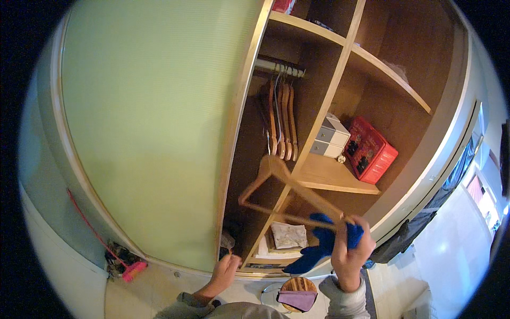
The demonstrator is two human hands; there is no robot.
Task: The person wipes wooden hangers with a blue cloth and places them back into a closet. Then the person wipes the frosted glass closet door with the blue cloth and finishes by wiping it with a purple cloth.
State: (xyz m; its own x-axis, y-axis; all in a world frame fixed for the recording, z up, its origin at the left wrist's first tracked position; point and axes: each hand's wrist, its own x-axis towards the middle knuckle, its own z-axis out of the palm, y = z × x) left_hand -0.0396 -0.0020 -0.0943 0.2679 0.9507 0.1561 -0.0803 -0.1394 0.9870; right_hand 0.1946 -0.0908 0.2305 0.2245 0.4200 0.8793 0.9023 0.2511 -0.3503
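Note:
My right hand point(349, 258) is closed around one end of a wooden clothes hanger point(313, 199) and a bunched blue cloth garment point(313, 256). The hanger is tilted in front of the open wardrobe, its shoulder bar and lower bar both showing. Part of the garment hangs below my fingers toward the left; its kind is not clear. Low by the edge of the green sliding door is my left hand point(226, 272), fingers pinched together. Whatever they may hold is too small to make out.
Several wooden hangers point(287, 122) hang from a rail inside the wardrobe. A shelf to the right holds a small drawer box point(330, 136) and a red tin point(369, 150). Folded cloths point(288, 236) lie lower down. Below stands a round stool point(303, 284) bearing purple cloth point(297, 301).

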